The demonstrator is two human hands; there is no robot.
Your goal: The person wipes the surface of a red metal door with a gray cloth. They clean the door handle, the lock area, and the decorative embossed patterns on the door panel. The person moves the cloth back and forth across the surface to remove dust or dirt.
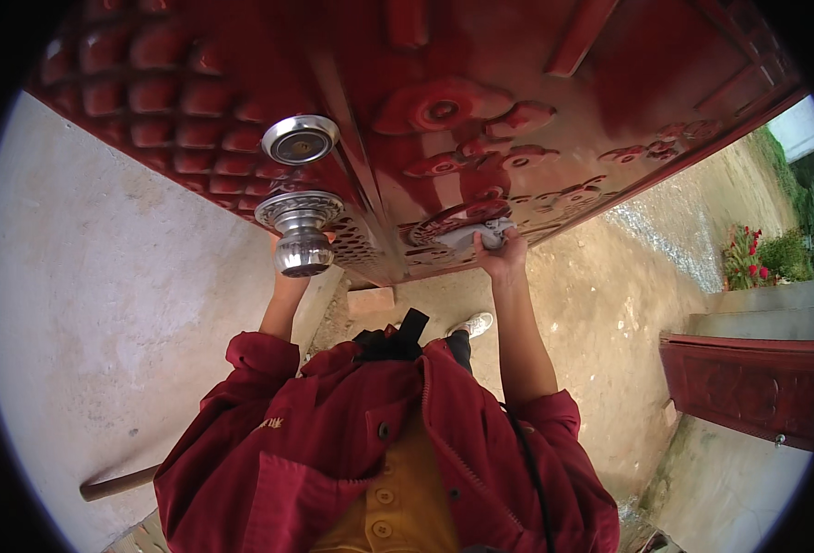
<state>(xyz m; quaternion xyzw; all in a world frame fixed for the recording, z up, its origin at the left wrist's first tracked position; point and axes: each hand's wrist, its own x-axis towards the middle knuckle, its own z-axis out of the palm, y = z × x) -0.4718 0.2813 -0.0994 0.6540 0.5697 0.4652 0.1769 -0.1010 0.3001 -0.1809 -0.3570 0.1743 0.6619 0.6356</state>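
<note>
A red embossed door panel (351, 83) fills the upper part of the head view. My right hand (502, 252) holds a grey cloth (479, 235) against the raised flower pattern low on this panel. A silver doorknob (303, 242) with an ornate round plate sticks out left of the centre, and a round metal lock cover (300, 139) sits above it. Behind the knob, at the door's left edge, is my left hand (329, 236); the knob hides most of it, so its grip does not show.
A pale wall (103, 242) stands on the left, with a wooden handle or pole (120, 482) by it. A brick (371, 300) lies near the door's foot. A second red door (745, 387) and red flowers (749, 259) are at the right.
</note>
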